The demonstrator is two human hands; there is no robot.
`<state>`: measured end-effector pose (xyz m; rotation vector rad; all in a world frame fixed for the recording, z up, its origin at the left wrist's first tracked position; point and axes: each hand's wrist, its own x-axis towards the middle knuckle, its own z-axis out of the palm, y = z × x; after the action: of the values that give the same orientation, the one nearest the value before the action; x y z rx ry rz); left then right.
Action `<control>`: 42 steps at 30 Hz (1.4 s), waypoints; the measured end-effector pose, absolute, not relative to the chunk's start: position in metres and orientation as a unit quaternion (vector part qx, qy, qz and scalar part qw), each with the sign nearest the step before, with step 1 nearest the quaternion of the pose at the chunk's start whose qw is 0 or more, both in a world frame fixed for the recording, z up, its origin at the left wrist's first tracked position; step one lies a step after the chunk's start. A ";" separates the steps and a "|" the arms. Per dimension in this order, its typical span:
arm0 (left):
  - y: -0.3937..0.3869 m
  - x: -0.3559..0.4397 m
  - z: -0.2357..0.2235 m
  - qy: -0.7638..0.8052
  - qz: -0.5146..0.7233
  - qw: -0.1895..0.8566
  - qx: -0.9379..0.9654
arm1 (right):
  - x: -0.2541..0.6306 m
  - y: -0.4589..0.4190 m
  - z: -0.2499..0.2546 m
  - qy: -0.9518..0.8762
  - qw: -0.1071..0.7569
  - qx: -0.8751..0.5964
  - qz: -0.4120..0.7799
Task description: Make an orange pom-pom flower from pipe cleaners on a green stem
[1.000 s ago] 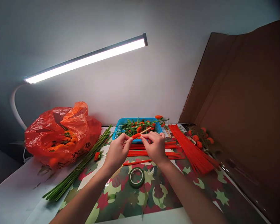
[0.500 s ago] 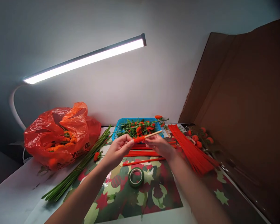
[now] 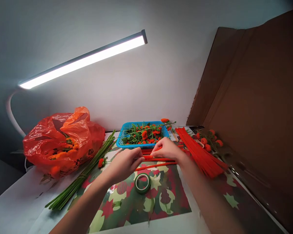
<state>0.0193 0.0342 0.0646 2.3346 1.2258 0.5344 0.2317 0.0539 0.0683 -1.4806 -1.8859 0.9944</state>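
Between my hands, above the mat, is a coiled red chenille stem (image 3: 148,157). My left hand (image 3: 133,160) pinches its left end with closed fingers. From the other side, my right hand (image 3: 166,150) pinches the right end, with thumb and fingertips together and a bit of red showing at them. The pale wooden stick seen earlier no longer shows in my hands. Below the fingers lie several straight red chenille stems (image 3: 158,165). A roll of green tape (image 3: 142,183) rests on the patterned mat (image 3: 127,211), nearer to me.
Behind my hands stands a blue basket (image 3: 121,143) of orange-red flowers. A red plastic bag (image 3: 51,130) and a green stem bundle (image 3: 83,172) are left, a red chenille bundle (image 3: 200,152) right. A lamp (image 3: 85,60) hangs above; cardboard (image 3: 246,91) walls the right side.
My hands have come down slightly toward the mat and the right has turned over into a pinch. The wooden stick in the red coil has gone from sight.
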 end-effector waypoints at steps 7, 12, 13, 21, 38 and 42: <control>0.036 0.039 0.046 0.518 0.357 0.284 0.723 | 0.202 0.050 0.057 -0.657 0.387 -0.636 0.119; 0.041 0.049 0.033 0.495 0.497 0.411 0.582 | 0.191 0.047 0.045 -0.639 0.519 -0.566 0.057; 0.041 0.051 0.032 0.492 0.503 0.425 0.570 | 0.188 0.047 0.043 -0.629 0.549 -0.546 0.068; 0.039 0.053 0.035 0.383 0.515 0.592 0.487 | 0.186 0.063 0.033 -0.441 0.651 -0.342 0.515; 0.055 0.015 0.044 0.305 0.284 0.641 0.645 | 0.236 0.080 0.019 -0.637 0.326 -0.300 0.631; 0.051 0.011 0.054 0.393 0.213 0.489 0.749 | 0.243 0.079 0.024 -0.697 0.262 -0.377 0.550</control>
<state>0.0107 0.0505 0.0543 1.8189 0.9558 0.5183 0.2431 0.0790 0.0240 -1.0209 -1.8873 1.4892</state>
